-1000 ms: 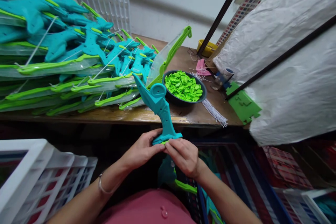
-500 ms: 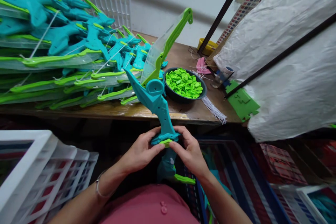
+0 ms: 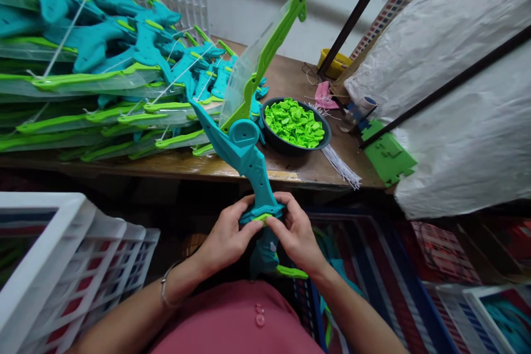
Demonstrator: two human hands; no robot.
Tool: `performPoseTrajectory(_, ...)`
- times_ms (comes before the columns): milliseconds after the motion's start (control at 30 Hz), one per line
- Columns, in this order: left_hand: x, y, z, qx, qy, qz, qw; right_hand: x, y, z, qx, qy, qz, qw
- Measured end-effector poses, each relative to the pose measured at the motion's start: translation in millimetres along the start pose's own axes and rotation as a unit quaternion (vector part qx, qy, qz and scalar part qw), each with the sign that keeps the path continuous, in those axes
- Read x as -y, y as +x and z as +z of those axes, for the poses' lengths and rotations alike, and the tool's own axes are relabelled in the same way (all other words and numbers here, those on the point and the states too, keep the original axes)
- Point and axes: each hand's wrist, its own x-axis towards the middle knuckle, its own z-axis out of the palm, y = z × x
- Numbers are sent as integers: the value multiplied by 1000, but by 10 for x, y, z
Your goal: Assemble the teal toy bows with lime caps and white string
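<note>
A teal plastic toy bow (image 3: 259, 174) stands tilted in front of me, with a bright green limb (image 3: 267, 55) and a clear panel reaching up from it. My left hand (image 3: 228, 235) is closed around the left side of its middle, and my right hand (image 3: 296, 235) grips the right side. Both thumbs meet on a small green plastic piece (image 3: 262, 217) at the bow's middle; my fingers behind the bow are hidden. The lower part hangs close to my shirt, with a green limb end (image 3: 292, 272) pointing right.
On the wooden table (image 3: 286, 74) rests a dark bowl (image 3: 286, 148) of small green pieces. White ties (image 3: 342, 166) and a green foam block (image 3: 388, 154) lie right of it. Many similar bows (image 3: 99, 105) are piled at left. A white crate (image 3: 99, 254) stands below them.
The view has shifted slightly, so the table and bowl sit a little higher. Both hands keep their hold on the bow, thumbs still at the small green piece.
</note>
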Motion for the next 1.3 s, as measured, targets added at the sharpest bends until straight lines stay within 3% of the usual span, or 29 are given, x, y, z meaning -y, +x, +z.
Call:
performPoseTrajectory(100,25,-5,40,-28,51,22,998,-33,4,12,-25,-78,-67,994)
performPoseTrajectory(167,45,30,20,-23,64,34,997,-63,32,-12,-30,-90,-70,993)
performPoseTrajectory(300,77,240,-192,78,-7,8,997,-114,164,-96,31,-25,-13,999)
performPoseTrajectory(367,96,395,-335,139,-96,-14,985,-128,277,-122,67,20,-26,997)
performPoseTrajectory(433,115,544,-452,161,-180,-24,970,-137,443,-160,87,43,-63,993)
performPoseTrajectory(500,124,670,-531,159,-209,-20,965,-152,693,-268,93,4,-88,992)
performPoseTrajectory(567,120,779,-579,180,-193,-3,965,-190,1048,-486,49,-97,-79,991)
performPoseTrajectory(667,115,949,-610,275,-187,48,942,-321,1706,-941,-64,-226,-31,971)
performPoseTrajectory(733,130,1071,-603,322,-192,82,923,-452,2119,-1202,-74,-275,-1,959)
performPoseTrajectory(833,186,1239,-541,298,-204,59,931,-663,2521,-1383,-40,-329,41,943)
performPoseTrajectory(967,240,1420,-362,279,-312,16,908,-845,2626,-1362,-44,-354,59,932)
performPoseTrajectory(1033,209,1485,-245,255,-331,29,908,-859,2577,-1339,-85,-347,47,933)
performPoseTrajectory(1167,36,1500,6,137,-341,15,930,-755,2439,-1346,-212,-290,2,933)
performPoseTrajectory(1300,-96,1406,191,97,-335,-7,937,-601,2337,-1408,-272,-173,-30,946)
